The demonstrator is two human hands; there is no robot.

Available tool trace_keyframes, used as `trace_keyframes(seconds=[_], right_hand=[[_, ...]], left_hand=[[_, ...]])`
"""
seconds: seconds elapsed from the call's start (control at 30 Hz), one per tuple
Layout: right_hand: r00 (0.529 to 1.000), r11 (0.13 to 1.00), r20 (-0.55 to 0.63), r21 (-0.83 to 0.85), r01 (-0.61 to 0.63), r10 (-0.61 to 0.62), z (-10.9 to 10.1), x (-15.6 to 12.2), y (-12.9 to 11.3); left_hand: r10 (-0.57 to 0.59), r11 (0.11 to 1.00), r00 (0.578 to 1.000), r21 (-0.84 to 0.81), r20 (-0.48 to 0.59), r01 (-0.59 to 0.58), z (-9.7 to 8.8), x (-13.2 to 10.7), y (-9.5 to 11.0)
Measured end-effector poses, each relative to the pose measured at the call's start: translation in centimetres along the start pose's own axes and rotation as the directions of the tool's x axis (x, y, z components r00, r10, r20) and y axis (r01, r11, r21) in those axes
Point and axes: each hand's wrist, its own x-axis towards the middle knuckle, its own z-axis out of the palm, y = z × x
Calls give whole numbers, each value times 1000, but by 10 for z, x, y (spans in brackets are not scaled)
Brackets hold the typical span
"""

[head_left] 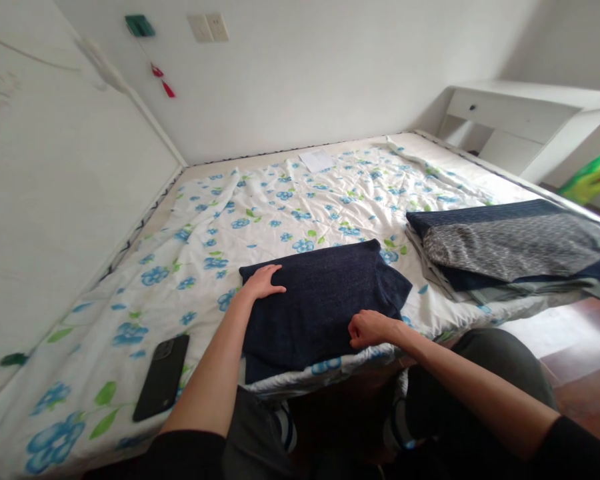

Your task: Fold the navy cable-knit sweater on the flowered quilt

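Observation:
A folded dark navy garment (pixel 325 300) lies on the near edge of the bed, on a white quilt with blue flowers (pixel 260 220). My left hand (pixel 263 281) rests flat on the garment's far left corner, fingers spread. My right hand (pixel 369 329) is curled at the garment's near right edge, pinching the fabric there.
A stack of folded clothes (pixel 510 247), navy and grey, sits on the bed to the right. A black phone (pixel 162 385) lies on the quilt at the near left. A white paper (pixel 317 160) lies at the far side. A white desk (pixel 525 110) stands at back right.

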Motion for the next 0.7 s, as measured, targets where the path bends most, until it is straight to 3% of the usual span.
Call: trace_keyframes(seconds=[0.17,0.3,0.4,0.5,0.57,0.7], right_hand=[[999,998,27,45,35,-36,-3,11,5],[987,965,40,217,146,-158,-12,31,13],[959,914,-209,317,253,-193,-24,62,8],[858,921,-477,214,325,-192,-38,107,-14],[811,943,-551,121,309,-195,-46,144,-37],[802,970,-563,3,243,-199,-52,217,-83]], left_hand=[[-158,986,980,-33,122,163,1,7,-50],[-181,982,972,-23,153,186,6,8,-58],[-198,979,965,-12,171,203,11,10,-55],[-210,976,960,-24,185,218,15,9,-53],[-229,970,954,-34,193,240,18,8,-53],[-261,960,945,-50,200,275,23,9,-52]])
